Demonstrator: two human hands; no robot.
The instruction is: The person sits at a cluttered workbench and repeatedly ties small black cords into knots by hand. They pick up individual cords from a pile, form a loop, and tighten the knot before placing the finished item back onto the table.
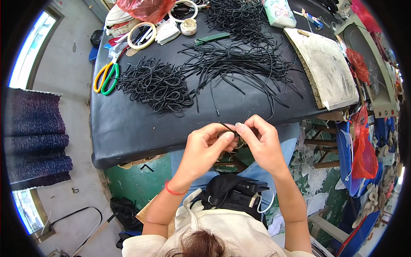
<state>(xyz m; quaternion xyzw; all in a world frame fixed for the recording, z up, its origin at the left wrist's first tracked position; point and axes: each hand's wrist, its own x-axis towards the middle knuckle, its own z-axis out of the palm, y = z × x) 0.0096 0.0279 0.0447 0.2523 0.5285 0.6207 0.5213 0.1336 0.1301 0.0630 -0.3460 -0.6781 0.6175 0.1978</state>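
A thin black cord [227,127] runs between my two hands, just off the table's front edge above my lap. My left hand [209,145] pinches it between thumb and fingers. Close beside it, my right hand [259,139] is closed on the same cord, its thumb and forefinger pressed together. Fingers hide most of the cord. Beyond my hands, many loose straight black cords [239,64] lie spread over the table. To their left is a heap of looped black cords [156,85], and another dark pile of looped cords [235,19] sits at the back.
The black-covered table [128,128] has scissors [107,77] with yellow and green handles at its left. Behind are a cream ring [141,35], a small round tub [188,26] and a green tool [212,38]. A worn pale board [323,68] lies right. A red bag [364,154] hangs beyond.
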